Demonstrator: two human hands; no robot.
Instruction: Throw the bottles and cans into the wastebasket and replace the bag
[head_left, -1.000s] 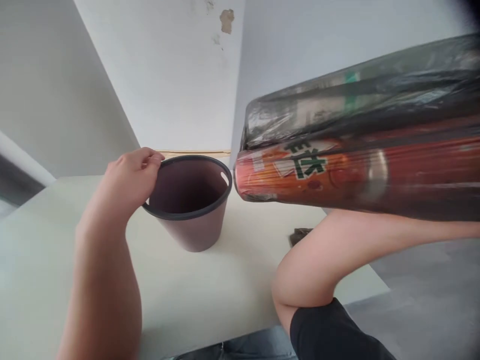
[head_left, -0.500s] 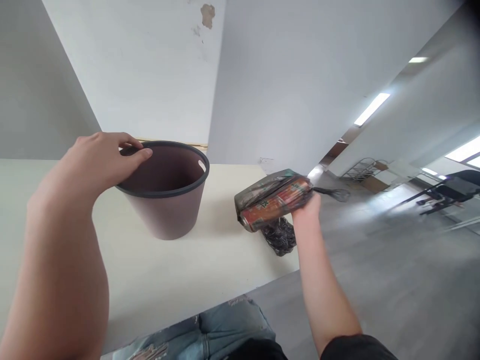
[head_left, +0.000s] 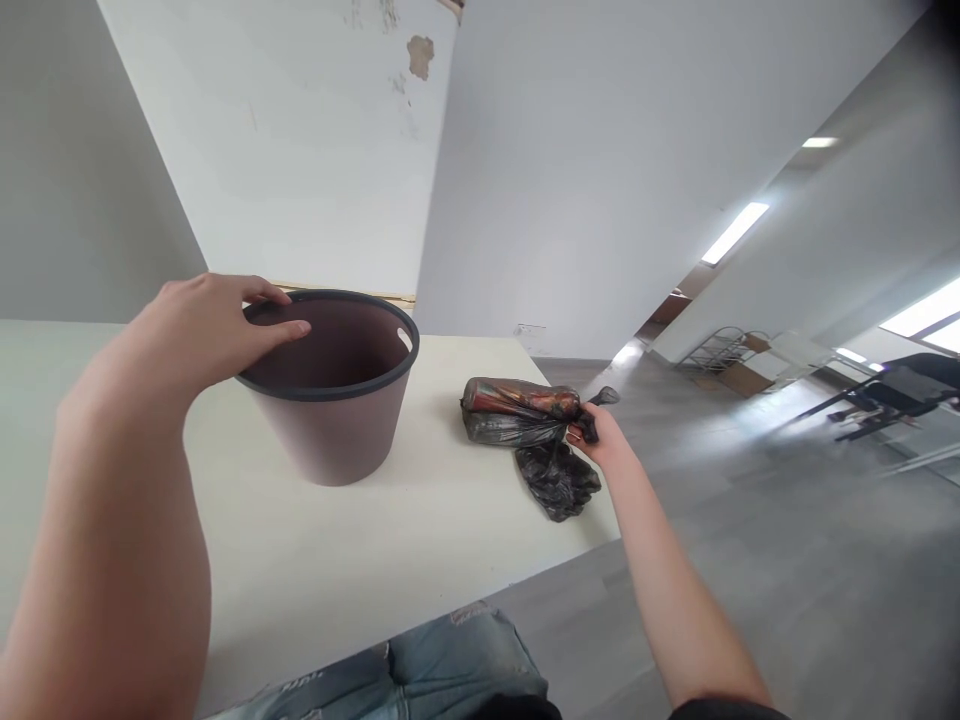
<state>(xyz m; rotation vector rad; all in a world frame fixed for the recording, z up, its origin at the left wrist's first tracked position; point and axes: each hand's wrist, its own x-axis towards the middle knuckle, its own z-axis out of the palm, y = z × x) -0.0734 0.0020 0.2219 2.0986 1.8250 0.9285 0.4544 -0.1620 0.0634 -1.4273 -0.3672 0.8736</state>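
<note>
My left hand [head_left: 199, 335] grips the left rim of a mauve trash bin [head_left: 341, 430] with a dark rim, the thumb reaching over its opening. The bin stands upright on a pale table. To its right, my right hand [head_left: 600, 436] is closed around the gathered neck of a thin black plastic bag [head_left: 514, 428]. Reddish-orange drink cans [head_left: 517, 396] show through the bag, which lies on its side at the table's right part. A crumpled black plastic bag [head_left: 556, 482] is just below it, close to my right hand.
The pale table [head_left: 360, 555] meets a white wall [head_left: 300, 150] at the back. Its right edge drops to a grey floor [head_left: 735, 540]. A wire rack [head_left: 720, 348] and dark chairs [head_left: 911, 385] stand farther off to the right. My jeans [head_left: 457, 660] are at the front edge.
My right hand has lowered the bag of cans toward the table and turned it more level, moving slightly left. My left hand stays on the bin rim.
</note>
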